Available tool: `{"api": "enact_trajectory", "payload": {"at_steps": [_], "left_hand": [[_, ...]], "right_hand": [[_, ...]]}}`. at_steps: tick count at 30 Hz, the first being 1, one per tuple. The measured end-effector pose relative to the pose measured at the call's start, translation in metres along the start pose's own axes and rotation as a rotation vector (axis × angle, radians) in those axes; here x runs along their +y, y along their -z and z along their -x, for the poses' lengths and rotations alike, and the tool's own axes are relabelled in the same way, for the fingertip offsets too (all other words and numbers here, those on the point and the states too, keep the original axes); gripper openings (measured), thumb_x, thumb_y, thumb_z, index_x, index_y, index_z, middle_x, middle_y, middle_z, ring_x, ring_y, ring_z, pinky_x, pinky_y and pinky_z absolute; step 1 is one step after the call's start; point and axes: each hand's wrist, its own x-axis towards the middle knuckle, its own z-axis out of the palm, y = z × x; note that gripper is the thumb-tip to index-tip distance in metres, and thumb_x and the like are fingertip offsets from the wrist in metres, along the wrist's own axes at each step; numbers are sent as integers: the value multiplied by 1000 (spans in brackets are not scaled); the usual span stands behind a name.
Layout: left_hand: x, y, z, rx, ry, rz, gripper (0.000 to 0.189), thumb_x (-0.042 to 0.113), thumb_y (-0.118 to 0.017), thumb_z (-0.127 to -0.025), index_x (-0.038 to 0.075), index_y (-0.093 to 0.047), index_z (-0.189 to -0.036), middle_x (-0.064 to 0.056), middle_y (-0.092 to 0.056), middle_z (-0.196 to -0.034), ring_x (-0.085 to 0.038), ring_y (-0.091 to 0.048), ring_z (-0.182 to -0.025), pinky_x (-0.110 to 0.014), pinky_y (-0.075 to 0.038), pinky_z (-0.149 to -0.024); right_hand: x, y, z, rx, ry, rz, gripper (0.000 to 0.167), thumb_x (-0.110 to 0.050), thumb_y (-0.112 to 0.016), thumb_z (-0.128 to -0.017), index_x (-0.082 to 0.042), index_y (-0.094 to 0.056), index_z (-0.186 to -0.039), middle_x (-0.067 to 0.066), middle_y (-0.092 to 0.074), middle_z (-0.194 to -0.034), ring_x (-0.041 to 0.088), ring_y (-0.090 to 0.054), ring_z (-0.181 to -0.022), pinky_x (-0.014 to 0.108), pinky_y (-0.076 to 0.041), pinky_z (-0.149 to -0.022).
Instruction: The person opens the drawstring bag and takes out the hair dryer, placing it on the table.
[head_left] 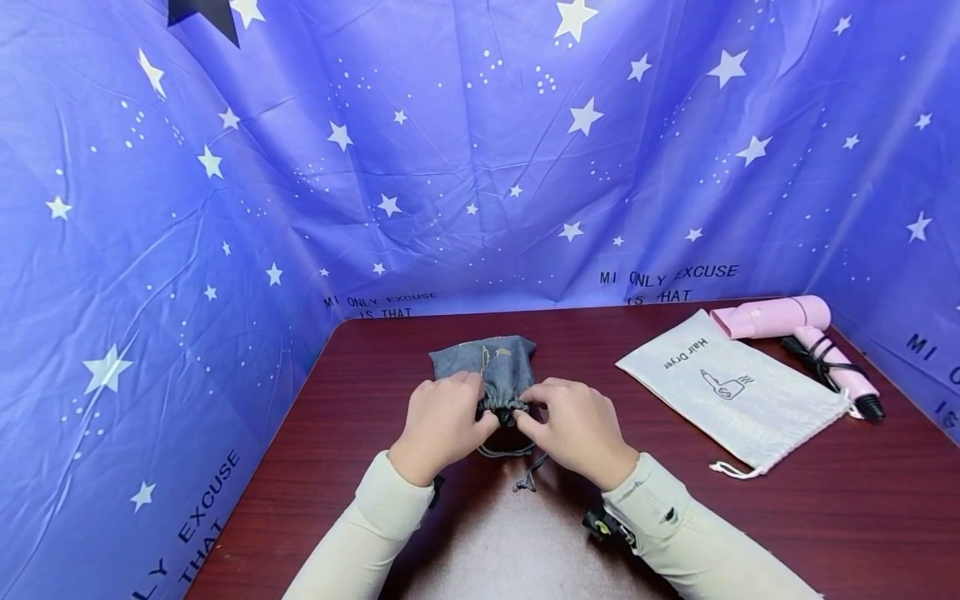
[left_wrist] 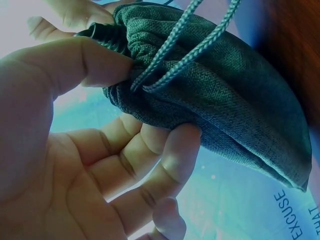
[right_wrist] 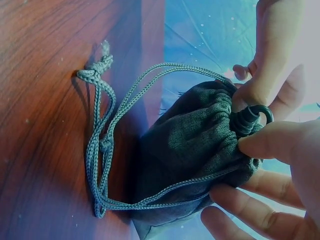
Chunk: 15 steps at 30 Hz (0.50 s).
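A dark grey cloth drawstring pouch (head_left: pixel 450 362) lies on the table in front of me, its gathered mouth towards me. My left hand (head_left: pixel 442 421) pinches the mouth's left side, thumb at the rim and fingers on the outer cloth. On the other side, my right hand (head_left: pixel 581 425) grips the rim the same way. Between the thumbs, a black ribbed cord end (right_wrist: pixel 244 121) with a bend of black cable pokes out of the mouth. The rest of what is inside is hidden. Grey drawstrings (right_wrist: pixel 94 150) with knotted ends hang from the pouch onto the table.
To the right, a white drawstring bag (head_left: pixel 776 417) printed "Hair Dryer" lies flat on the dark red table (head_left: pixel 360 375). A pink hair dryer (head_left: pixel 776 318) with its black cord (head_left: pixel 823 360) wound round the handle lies beside and partly over it. Blue star-printed cloth (head_left: pixel 465 150) encloses the table.
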Motion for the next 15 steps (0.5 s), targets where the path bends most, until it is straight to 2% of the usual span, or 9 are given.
{"api": "enact_trajectory", "payload": {"at_steps": [6, 15], "left_hand": [[-1, -1, 0, 3, -1, 1, 33, 35, -78, -78, 19, -50, -69, 7, -48, -64, -18, -56, -56, -33, -37, -48], [-1, -1, 0, -12, 11, 16, 35, 33, -81, -76, 20, -49, -69, 8, -47, -63, -16, -54, -55, -32, -36, -48]], "right_hand": [[0, 0, 0, 1, -1, 2, 17, -41, -82, -81, -30, -81, -93, -17, -56, -71, 4, -48, -57, 29, -38, -45], [1, 1, 0, 5, 7, -5, 17, -39, -81, -81, -28, -81, -94, -15, -62, -76, 4, -49, -57, 29, -39, -46]]}}
